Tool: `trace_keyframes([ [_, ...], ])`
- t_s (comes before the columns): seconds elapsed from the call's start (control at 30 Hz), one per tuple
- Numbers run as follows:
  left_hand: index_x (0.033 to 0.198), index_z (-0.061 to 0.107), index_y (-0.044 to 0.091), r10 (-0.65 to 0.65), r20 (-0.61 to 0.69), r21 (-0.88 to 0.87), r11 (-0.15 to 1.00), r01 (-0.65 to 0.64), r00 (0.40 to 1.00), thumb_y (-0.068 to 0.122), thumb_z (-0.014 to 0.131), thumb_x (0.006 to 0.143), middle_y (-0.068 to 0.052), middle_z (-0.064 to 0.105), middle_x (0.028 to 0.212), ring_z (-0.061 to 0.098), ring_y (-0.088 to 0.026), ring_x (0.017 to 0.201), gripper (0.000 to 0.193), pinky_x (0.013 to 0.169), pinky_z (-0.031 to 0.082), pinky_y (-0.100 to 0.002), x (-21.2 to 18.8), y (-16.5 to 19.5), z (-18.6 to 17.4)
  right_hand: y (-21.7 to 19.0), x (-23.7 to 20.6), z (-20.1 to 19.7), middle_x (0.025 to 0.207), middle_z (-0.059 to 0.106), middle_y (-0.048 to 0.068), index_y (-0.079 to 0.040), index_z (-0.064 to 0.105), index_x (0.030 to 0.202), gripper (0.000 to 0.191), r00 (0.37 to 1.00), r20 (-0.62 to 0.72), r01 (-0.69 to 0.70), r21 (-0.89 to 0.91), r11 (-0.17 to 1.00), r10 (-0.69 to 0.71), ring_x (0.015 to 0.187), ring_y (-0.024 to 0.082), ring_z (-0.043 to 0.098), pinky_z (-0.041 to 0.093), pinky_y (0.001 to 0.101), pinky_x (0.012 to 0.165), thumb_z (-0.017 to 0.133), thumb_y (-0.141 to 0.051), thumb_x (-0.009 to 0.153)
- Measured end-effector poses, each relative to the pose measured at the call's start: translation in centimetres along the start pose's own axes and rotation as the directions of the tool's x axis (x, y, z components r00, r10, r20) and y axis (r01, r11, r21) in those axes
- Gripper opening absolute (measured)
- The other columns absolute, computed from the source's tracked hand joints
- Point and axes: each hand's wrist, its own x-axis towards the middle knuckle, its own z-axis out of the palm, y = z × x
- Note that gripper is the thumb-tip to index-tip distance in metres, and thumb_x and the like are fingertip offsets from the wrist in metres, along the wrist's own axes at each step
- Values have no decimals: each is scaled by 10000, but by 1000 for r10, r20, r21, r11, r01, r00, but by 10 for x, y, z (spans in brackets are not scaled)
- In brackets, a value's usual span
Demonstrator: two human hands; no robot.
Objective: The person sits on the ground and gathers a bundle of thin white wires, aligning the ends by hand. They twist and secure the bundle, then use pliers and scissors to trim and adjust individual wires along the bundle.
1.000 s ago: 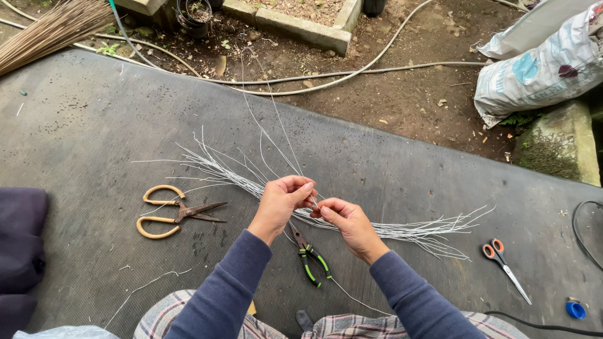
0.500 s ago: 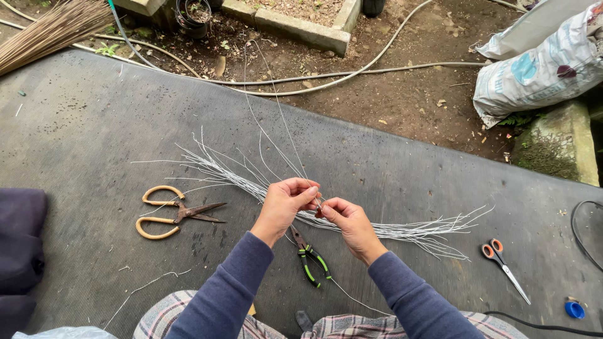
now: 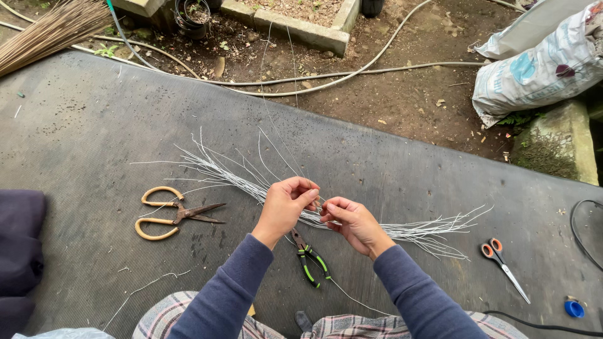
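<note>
both hands pinch thin white wire strands, left hand point(image 3: 286, 206) and right hand point(image 3: 352, 221) fingers clamped nearly tip to tip, the wire bundle point(image 3: 251, 185) lying just beyond the fingers, long axis left-to-right across the dark mat point(image 3: 94, 125).

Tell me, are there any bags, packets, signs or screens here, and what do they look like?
White woven sack: top right, lying on the dirt; bulging, with blue and dark red printing.
Second pale sack: just above the first one, flatter, plain greyish white.
No signs or screens show.
</note>
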Motion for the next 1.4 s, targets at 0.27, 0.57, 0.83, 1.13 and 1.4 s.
trace_keyframes([
  [0.27, 996, 756, -11, 40, 63, 15, 999, -41, 997, 72, 729, 921, -38, 756, 837, 695, -99, 778, 115, 743, 576, -261, -1, -2, 2, -8, -8, 14, 978, 695, 10, -93, 688, 1060, 166, 995, 74, -67, 55, 996, 63, 939, 126, 655, 521, 351, 885, 648, -233, 980],
  [0.57, 1063, 741, -12, -70, 201, -123, 988, 96, 977, 102, 711, 953, -45, 742, 892, 690, -106, 838, 161, 800, 569, -265, 0, -15, -4, 1, -12, 15, 948, 667, 12, -87, 640, 1010, 121, 943, 325, -155, 247, 957, 69, 891, 138, 640, 534, 338, 841, 647, -207, 995],
  [0.83, 985, 759, -22, -49, -231, 421, 895, 145, 972, 156, 666, 951, -78, 750, 719, 715, -146, 617, 204, 593, 577, -314, -7, -19, 17, 31, -1, 45, 785, 677, 14, -18, 693, 902, 178, 949, -178, 178, -385, 906, -262, 705, 94, 589, 515, 271, 682, 662, -176, 979],
  [1.13, 1005, 727, -2, -7, -248, 394, 913, 108, 969, 140, 553, 989, -70, 744, 726, 706, -149, 587, 226, 581, 573, -312, -12, -16, 22, 20, -21, 75, 742, 669, 80, 12, 672, 874, 167, 786, -165, 224, -823, 522, -596, 601, 162, 624, 509, 331, 585, 694, -152, 902],
  [1.4, 942, 751, 16, 88, -315, 324, 946, 20, 945, 143, 581, 990, -29, 727, 710, 629, -74, 610, 217, 559, 520, -263, 1, -18, 0, 23, -31, 88, 735, 681, 99, 6, 669, 864, 130, 818, -126, 229, -825, 517, -562, 609, 209, 655, 522, 346, 596, 685, -121, 887],
])
